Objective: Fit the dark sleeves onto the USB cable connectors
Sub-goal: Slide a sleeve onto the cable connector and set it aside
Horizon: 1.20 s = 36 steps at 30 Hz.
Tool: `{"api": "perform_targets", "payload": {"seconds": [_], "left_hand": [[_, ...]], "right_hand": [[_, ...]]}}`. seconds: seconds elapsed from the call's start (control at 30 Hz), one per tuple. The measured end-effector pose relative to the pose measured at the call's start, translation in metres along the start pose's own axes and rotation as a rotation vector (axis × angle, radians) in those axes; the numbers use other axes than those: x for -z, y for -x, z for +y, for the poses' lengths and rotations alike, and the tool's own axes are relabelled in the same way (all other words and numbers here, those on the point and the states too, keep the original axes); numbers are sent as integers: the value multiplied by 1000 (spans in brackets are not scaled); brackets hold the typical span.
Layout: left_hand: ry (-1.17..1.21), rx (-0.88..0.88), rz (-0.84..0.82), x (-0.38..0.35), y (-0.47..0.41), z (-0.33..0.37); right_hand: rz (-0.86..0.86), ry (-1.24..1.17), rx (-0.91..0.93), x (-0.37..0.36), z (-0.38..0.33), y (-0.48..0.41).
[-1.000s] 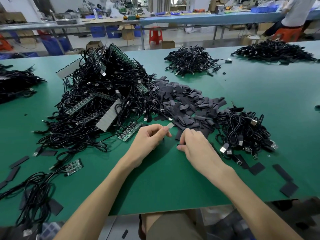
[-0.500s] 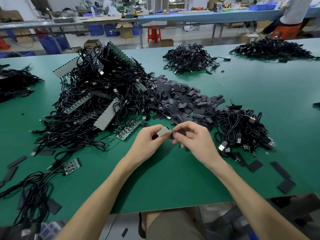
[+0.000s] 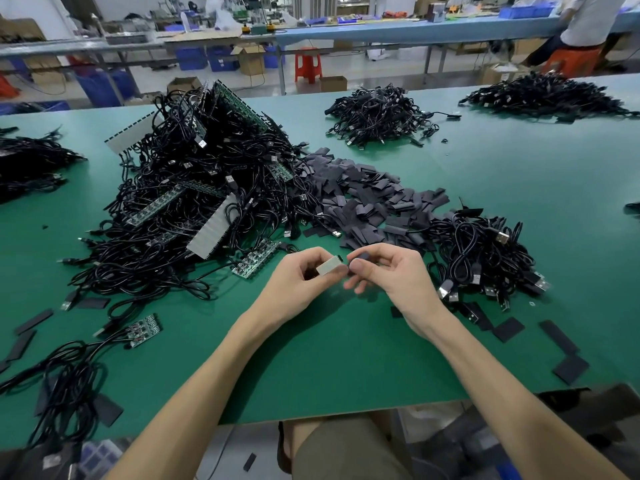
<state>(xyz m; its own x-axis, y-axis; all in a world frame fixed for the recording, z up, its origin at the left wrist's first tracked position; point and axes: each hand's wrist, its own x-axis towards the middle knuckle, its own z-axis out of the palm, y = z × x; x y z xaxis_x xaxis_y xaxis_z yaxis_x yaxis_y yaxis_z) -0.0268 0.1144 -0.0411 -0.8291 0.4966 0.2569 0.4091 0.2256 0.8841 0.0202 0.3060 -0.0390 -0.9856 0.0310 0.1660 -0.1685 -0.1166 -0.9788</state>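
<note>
The left hand point(image 3: 304, 277) gripped a pale block point(image 3: 330, 267) between thumb and fingers, with the block's right end aimed at the other hand. It appeared to be the cable-end part due for covering. The right hand point(image 3: 394, 275) pinched a dark sleeve point(image 3: 361, 255) between thumb and forefinger, just beside that end. Whether the two parts touched could not be told. Both were held above the table point(image 3: 311, 368), near its middle.

The sleeve was judged light, thin and soft, and liable to flatten. It should be held by its edges, behind the mouth, so that the opening is not squashed shut. The block looked rigid and should be held at its rear, leaving the tip free.

Beyond the hands lay the sleeve pile point(image 3: 363, 195). To the left lay a cable heap point(image 3: 194, 209) with green boards. To the right lay a cable bundle point(image 3: 485, 251) with bare plugs. Loose sleeves point(image 3: 571, 370) lay near right.
</note>
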Motion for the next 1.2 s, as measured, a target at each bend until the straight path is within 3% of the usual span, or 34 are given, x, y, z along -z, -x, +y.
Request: {"api": "perform_targets", "payload": {"seconds": [0.4, 0.67, 1.2], "left_hand": [[-19, -22, -9, -1, 2, 8], [85, 64, -106, 0, 4, 4], [148, 110, -136, 0, 2, 4]], "right_hand": [[87, -100, -22, 0, 0, -1], [59, -83, -20, -2, 0, -1], [28, -76, 11, -1, 3, -2]]}}
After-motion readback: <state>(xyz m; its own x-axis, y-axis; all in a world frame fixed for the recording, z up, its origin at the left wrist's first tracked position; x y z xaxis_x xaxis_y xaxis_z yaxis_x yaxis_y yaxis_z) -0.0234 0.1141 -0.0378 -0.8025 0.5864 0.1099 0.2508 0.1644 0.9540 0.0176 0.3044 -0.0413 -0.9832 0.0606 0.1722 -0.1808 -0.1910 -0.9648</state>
